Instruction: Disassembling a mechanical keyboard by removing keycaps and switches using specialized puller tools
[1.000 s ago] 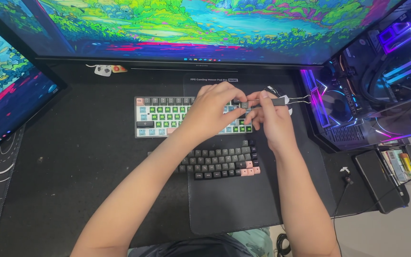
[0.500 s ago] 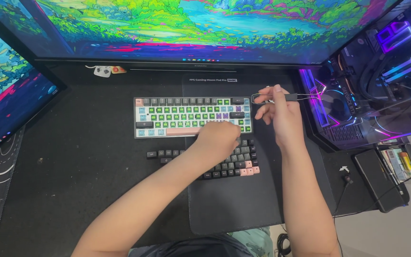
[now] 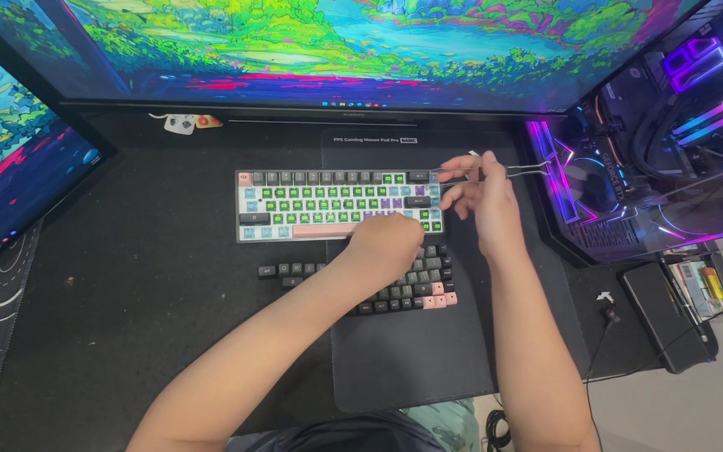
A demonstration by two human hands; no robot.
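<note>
**Keycap puller up top, other hand down on the loose caps**

While the right hand [image 3: 485, 197] is pinching a wire keycap puller [image 3: 495, 172] between thumb and fingers, the tool sits level above the top right corner of the keyboard [image 3: 338, 205], wire loop at each end. Can't make out from here whether a cap is caught in the loop nearest the board, it's too thin to see.

Left hand [image 3: 385, 243] is curled palm-down, resting over the rows of loose dark keycaps [image 3: 412, 285] laid out just below the board. Fingers are bent under, so I honestly can't tell if it's got a cap in there or is just touching them. A few pink caps [image 3: 439, 295] sit at the right end of that bunch.

Keyboard itself is half stripped: green and blue switches showing across the middle, grey caps along the top row, a pink spacebar [image 3: 321, 230] on the bottom row. It lies partly on a dark mouse pad [image 3: 416, 360], on a black desk mat [image 3: 127, 293].

Big monitor [image 3: 336, 50] behind, second screen [image 3: 10, 167] on the left, glowing PC case [image 3: 646, 151] on the right.
</note>
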